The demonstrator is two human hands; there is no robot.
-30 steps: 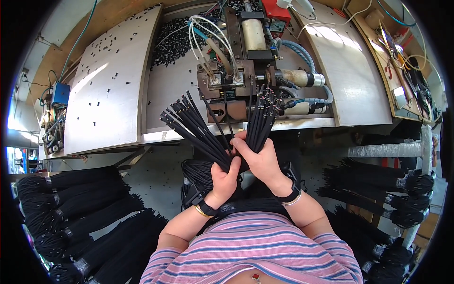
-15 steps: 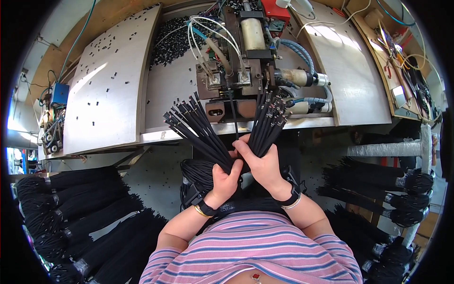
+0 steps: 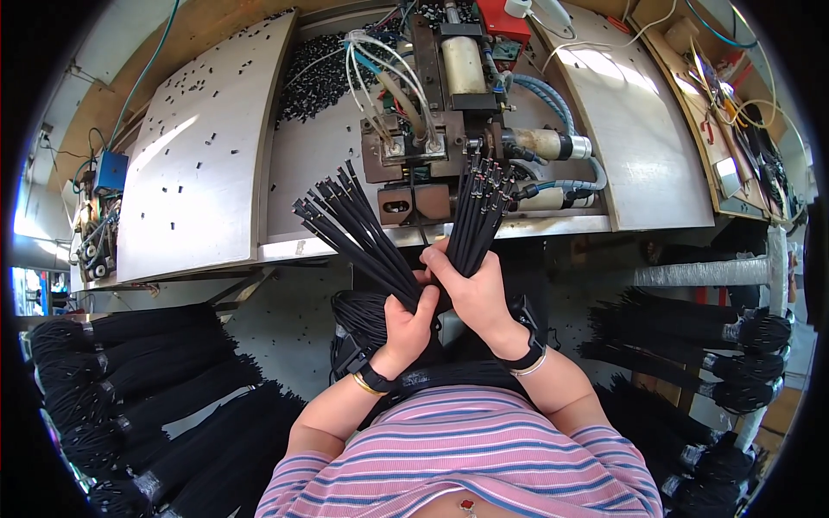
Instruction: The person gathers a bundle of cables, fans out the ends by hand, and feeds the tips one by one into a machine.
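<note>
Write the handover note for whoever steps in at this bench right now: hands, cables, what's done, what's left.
Left hand: gripping a fanned bundle of black cables, ends pointing up-left.
Right hand: gripping a second cable bundle, its tips up near the crimping press.
Stock: tied black cable bunches at left and on the right rack.
Done: cannot tell how many ends are processed.
Left: probably feeding the held ends to the press.

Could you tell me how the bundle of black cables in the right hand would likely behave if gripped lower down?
The black cables stand nearly straight above the right hand, so short lengths seem fairly stiff. Their tips spread apart, so loose ones may splay or slip. Coiled cable below suggests longer runs flop.
</note>
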